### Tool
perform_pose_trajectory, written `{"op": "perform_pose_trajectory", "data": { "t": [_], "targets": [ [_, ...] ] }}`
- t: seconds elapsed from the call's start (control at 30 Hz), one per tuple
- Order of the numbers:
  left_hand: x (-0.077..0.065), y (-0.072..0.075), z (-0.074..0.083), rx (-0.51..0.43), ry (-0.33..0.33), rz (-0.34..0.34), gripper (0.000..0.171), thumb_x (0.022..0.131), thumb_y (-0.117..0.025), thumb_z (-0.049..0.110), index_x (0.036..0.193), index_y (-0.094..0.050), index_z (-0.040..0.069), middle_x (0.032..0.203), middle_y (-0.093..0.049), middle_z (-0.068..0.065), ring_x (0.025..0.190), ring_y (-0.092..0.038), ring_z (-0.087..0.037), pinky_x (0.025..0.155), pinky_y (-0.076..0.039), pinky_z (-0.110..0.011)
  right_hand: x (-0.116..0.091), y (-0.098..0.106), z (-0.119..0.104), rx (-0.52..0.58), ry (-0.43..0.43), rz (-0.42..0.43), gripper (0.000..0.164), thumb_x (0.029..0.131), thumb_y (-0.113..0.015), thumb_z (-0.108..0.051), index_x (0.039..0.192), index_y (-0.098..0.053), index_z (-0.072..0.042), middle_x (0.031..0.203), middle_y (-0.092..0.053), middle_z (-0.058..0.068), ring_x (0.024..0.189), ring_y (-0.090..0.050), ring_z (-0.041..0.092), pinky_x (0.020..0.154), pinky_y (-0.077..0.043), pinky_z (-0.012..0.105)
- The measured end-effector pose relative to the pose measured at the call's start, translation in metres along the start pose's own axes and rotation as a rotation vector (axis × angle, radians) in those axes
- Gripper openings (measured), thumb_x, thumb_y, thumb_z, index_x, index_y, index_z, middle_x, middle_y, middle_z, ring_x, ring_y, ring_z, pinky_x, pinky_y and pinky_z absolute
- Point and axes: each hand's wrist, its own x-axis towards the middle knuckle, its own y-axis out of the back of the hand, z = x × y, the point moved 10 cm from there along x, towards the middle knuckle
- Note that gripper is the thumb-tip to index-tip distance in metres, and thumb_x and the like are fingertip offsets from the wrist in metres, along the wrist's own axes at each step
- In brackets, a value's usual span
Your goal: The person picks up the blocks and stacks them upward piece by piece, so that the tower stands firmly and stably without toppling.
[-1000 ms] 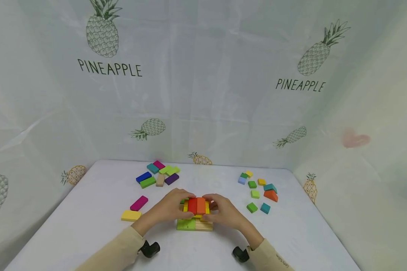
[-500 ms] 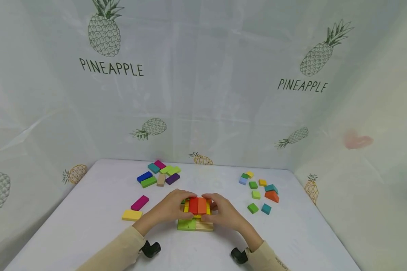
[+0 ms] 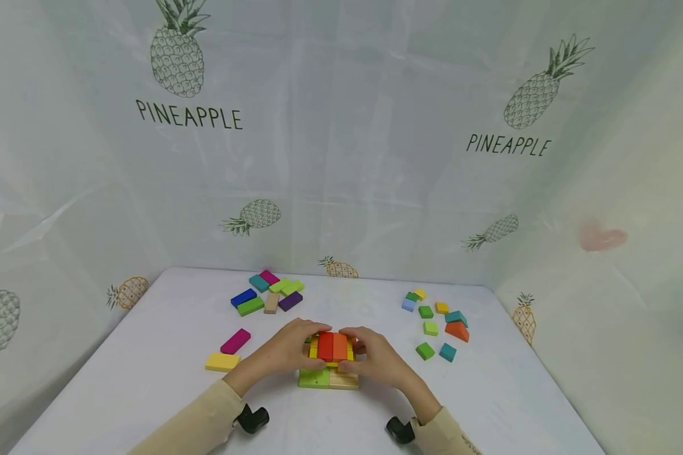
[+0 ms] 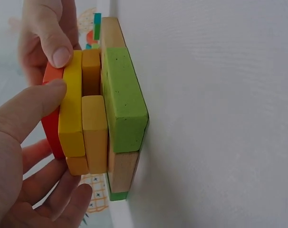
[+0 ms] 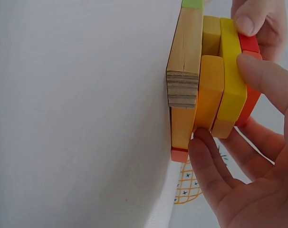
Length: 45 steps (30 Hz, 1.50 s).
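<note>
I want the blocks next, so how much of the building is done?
Done: a stack of several layers stands on the table. In hand: the left hand holds the red block on top, the right hand the orange block beside it. Maybe left: the loose blocks lying either side.

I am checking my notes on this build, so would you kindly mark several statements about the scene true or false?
1. A red block and an orange block lie side by side atop the stack. True.
2. The left hand lies flat on the table. False: the left hand grips the stack's upper part.
3. The right hand touches the stack. True.
4. The dark blue block is right of the stack. False: the dark blue block lies to its left.
5. The purple block is in the stack. False: the purple block lies apart from it.
</note>
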Motion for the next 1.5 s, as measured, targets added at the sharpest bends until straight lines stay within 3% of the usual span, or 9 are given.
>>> {"op": "perform_pose_trajectory", "data": {
  "t": [0.13,0.27,0.43,0.63,0.8,0.97,1.2,1.33,1.5],
  "targets": [
    [-0.002,0.009,-0.005,-0.010,0.032,-0.007,0.081,0.085,-0.089,0.047,0.156,-0.055,0.026,0.148,-0.061,-0.001,0.136,-0.054,-0.026,0.106,-0.054,-0.057,0.000,0.001,0.001,-0.002,-0.005,0.003,0.063,0.093,-0.085,-0.030,0.147,-0.060,-0.011,0.133,-0.067,0.002,0.104,-0.067,0.015,0.097,-0.061,0.045],
    [-0.010,0.033,-0.020,-0.030,0.099,0.040,0.080,0.084,-0.090,0.046,0.155,-0.055,0.032,0.151,-0.059,0.001,0.137,-0.055,-0.027,0.104,-0.055,-0.059,0.001,0.000,0.002,-0.007,-0.017,0.002,0.063,0.093,-0.085,-0.032,0.148,-0.059,-0.012,0.132,-0.067,0.000,0.104,-0.066,0.016,0.097,-0.060,0.045],
    [-0.028,0.068,-0.049,-0.006,0.156,0.107,0.072,0.090,-0.087,0.038,0.154,-0.056,0.029,0.152,-0.058,-0.003,0.137,-0.056,-0.031,0.103,-0.055,-0.060,0.001,0.000,0.004,-0.010,-0.033,0.001,0.064,0.093,-0.085,-0.032,0.148,-0.059,-0.012,0.132,-0.067,0.000,0.104,-0.066,0.016,0.097,-0.060,0.045],
    [-0.054,0.095,-0.086,0.074,0.186,0.136,0.070,0.090,-0.087,0.031,0.152,-0.058,0.013,0.140,-0.064,-0.014,0.123,-0.062,-0.037,0.092,-0.062,-0.052,-0.001,0.002,0.005,-0.013,-0.042,0.007,0.063,0.093,-0.085,-0.031,0.148,-0.060,-0.013,0.133,-0.067,0.001,0.105,-0.065,0.015,0.098,-0.060,0.044],
    [-0.070,0.098,-0.114,0.093,0.264,0.124,0.070,0.087,-0.090,0.029,0.146,-0.060,0.006,0.127,-0.069,-0.016,0.110,-0.065,-0.032,0.086,-0.064,-0.044,-0.003,0.001,0.004,-0.004,-0.041,0.001,0.063,0.093,-0.085,-0.031,0.148,-0.059,-0.012,0.132,-0.066,0.000,0.105,-0.065,0.017,0.097,-0.060,0.041],
    [-0.080,0.094,-0.128,0.083,0.295,0.112,0.065,0.084,-0.092,0.028,0.137,-0.065,0.005,0.115,-0.071,-0.009,0.098,-0.065,-0.022,0.083,-0.064,-0.041,-0.002,-0.001,0.005,-0.009,-0.028,-0.005,0.063,0.093,-0.085,-0.033,0.147,-0.060,-0.013,0.131,-0.066,-0.001,0.103,-0.065,0.016,0.095,-0.060,0.035],
    [-0.081,0.091,-0.133,0.073,0.291,0.097,0.049,0.084,-0.091,0.022,0.126,-0.072,0.008,0.107,-0.071,-0.002,0.095,-0.064,-0.019,0.082,-0.064,-0.039,0.001,-0.002,0.005,-0.030,-0.006,-0.007,0.063,0.094,-0.084,-0.035,0.148,-0.059,-0.015,0.134,-0.066,-0.002,0.104,-0.064,0.011,0.096,-0.059,0.031],
    [-0.078,0.091,-0.130,0.078,0.274,0.092,0.048,0.085,-0.090,0.018,0.128,-0.072,0.007,0.107,-0.072,-0.002,0.098,-0.066,-0.020,0.085,-0.064,-0.041,0.001,-0.001,0.005,-0.038,-0.008,-0.004,0.064,0.094,-0.084,-0.035,0.148,-0.059,-0.014,0.134,-0.066,-0.002,0.104,-0.064,0.011,0.096,-0.060,0.034],
    [-0.079,0.093,-0.130,0.086,0.302,0.102,0.047,0.083,-0.092,0.019,0.124,-0.073,0.007,0.106,-0.072,-0.002,0.099,-0.066,-0.021,0.086,-0.064,-0.043,0.001,0.000,0.004,-0.036,-0.003,-0.006,0.065,0.093,-0.084,-0.035,0.149,-0.058,-0.013,0.134,-0.066,-0.002,0.105,-0.065,0.013,0.097,-0.060,0.036]
  ]
}}
